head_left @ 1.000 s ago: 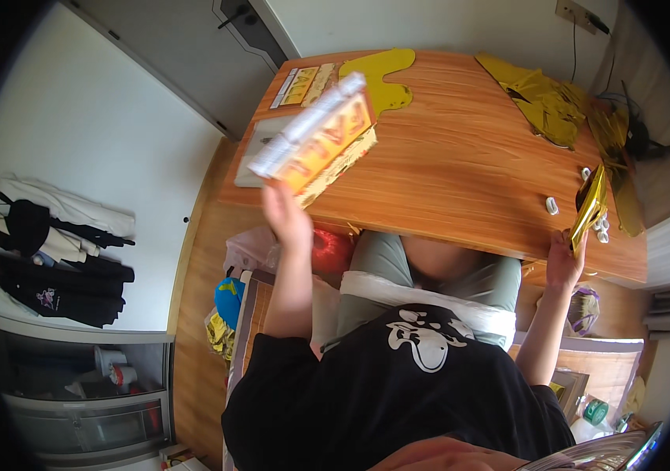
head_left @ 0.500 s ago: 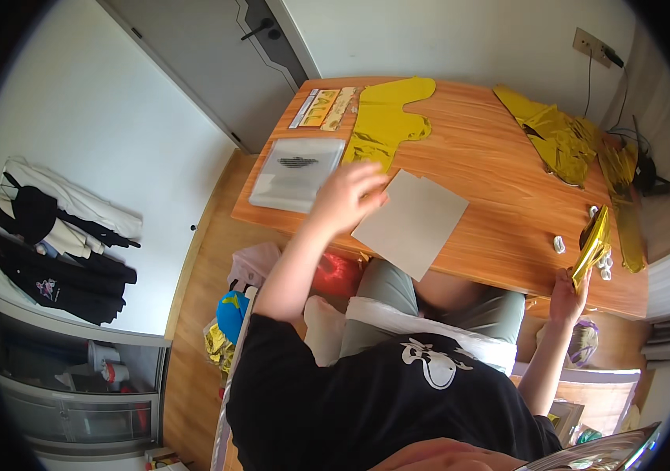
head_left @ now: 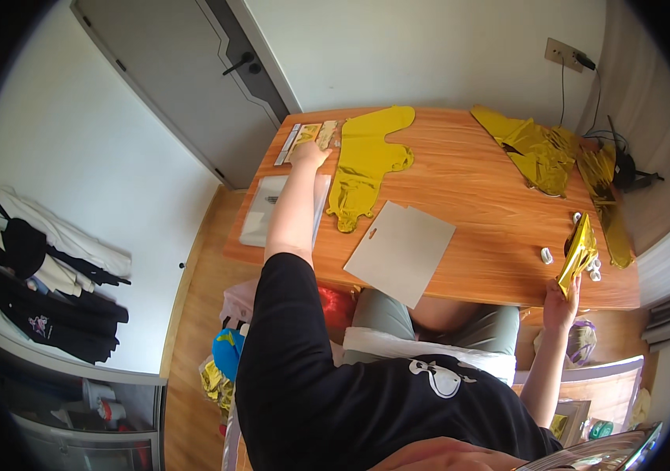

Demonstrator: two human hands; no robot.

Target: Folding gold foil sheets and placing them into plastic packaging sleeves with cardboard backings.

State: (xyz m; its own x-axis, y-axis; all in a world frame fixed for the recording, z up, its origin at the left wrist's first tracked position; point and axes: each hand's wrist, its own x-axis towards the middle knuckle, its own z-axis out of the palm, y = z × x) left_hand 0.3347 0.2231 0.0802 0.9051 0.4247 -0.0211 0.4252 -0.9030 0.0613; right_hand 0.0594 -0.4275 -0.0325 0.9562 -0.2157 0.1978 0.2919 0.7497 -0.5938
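Note:
My left hand (head_left: 310, 155) is stretched to the far left of the table, over the near edge of a printed card packet (head_left: 304, 133) in yellow and white. Its fingers look apart, partly hidden, and touch or hover just above the packet. In my right hand (head_left: 562, 304), at the right front edge, is a folded gold foil balloon (head_left: 580, 253), held upright. A flat gold foil balloon (head_left: 363, 169) lies just right of my left arm. The grey cardboard sheet (head_left: 401, 253) with a hang hole rests at the front edge. Under my left forearm is a stack of clear plastic bags (head_left: 259, 216).
Crumpled gold foil balloons (head_left: 539, 153) lie at the far right of the wooden table (head_left: 460, 196). Small white rolls (head_left: 547, 256) sit near my right hand. A black stand (head_left: 627, 173) with cables is at the right edge. A blue ball-like thing (head_left: 227, 353) is on the left below.
My left hand has reached away from beside the cardboard sheet to the card packet at the far left. The right hand still holds the folded foil balloon. The whole view has shifted slightly.

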